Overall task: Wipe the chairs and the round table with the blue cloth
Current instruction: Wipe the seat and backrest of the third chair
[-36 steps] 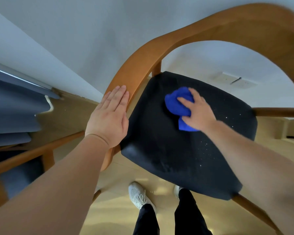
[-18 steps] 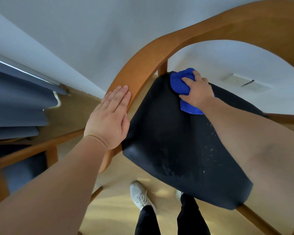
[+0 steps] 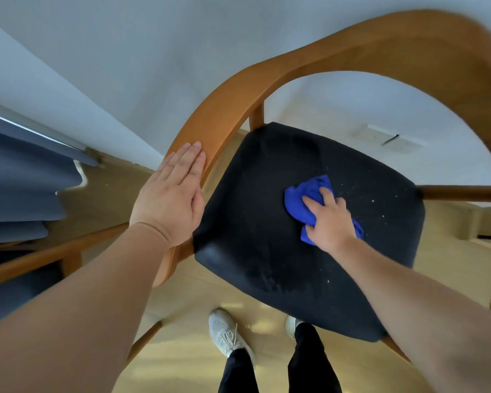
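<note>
Head view: wiping a dark chair seat.
Right hand presses the bunched blue cloth on the black seat cushion, fingers curled over it; left hand lies flat, fingers together, on the curved wooden armrest.

Much of the crumpled blue cloth is hidden under the right hand, at centre right. The curved wooden backrest of the chair is blurred at upper right and cut by the right edge. Both forearms run off the bottom corners. The white sneaker on the right is mostly hidden behind the black padded seat.
</note>
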Demonstrator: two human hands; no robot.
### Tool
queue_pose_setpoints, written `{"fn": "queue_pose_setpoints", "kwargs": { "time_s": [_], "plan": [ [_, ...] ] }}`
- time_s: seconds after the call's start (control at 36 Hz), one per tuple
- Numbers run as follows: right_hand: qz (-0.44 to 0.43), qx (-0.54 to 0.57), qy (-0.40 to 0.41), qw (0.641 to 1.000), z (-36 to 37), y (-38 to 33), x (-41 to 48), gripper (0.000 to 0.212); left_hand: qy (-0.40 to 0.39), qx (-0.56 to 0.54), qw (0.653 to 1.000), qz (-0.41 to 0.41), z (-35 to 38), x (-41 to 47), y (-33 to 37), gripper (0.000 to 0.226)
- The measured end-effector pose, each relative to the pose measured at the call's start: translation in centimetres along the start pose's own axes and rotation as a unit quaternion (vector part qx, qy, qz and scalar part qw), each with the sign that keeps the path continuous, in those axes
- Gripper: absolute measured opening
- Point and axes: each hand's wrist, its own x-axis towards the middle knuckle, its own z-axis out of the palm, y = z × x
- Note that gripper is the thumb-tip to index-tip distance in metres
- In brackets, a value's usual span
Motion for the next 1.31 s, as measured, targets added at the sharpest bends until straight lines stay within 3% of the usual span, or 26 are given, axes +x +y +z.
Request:
{"fn": "queue_pose_setpoints", "kwargs": {
  "time_s": [0.17,0.44,0.64,0.81,0.94,1.08,1.31],
  "plan": [
    [0.021,-0.02,-0.032,0.999,4.1,1.4,-6.4,0.072,-0.001,0.006,1.0,0.0,0.1,0.0,-0.1,0.057],
    [0.014,-0.012,-0.022,1.0,4.0,1.4,-6.3,0.073,-0.002,-0.014,1.0,-0.01,-0.2,0.0,0.3,0.06],
    [0.003,-0.003,-0.02,1.0,4.3,1.6,-6.0,0.073,0.032,0.0,0.999,-0.01,-0.1,-0.1,0.8,0.049],
    [-0.03,0.036,0.004,0.999,2.4,2.0,-5.7,0.067,-0.019,0.025,0.997,0.065,1.4,0.1,5.2,0.048],
    [-0.074,0.053,0.042,0.995,-1.5,2.5,-2.3,0.069,-0.068,-0.037,0.997,0.028,5.3,0.4,9.4,0.049],
    [-0.075,0.02,0.055,0.995,-5.5,2.1,4.4,0.071,-0.098,-0.056,0.992,0.051,9.1,1.1,10.6,0.048],
    [-0.012,0.038,0.072,0.997,-7.0,1.3,12.1,0.065,-0.095,-0.072,0.988,0.097,12.3,2.2,10.2,0.052]
  ]
}}
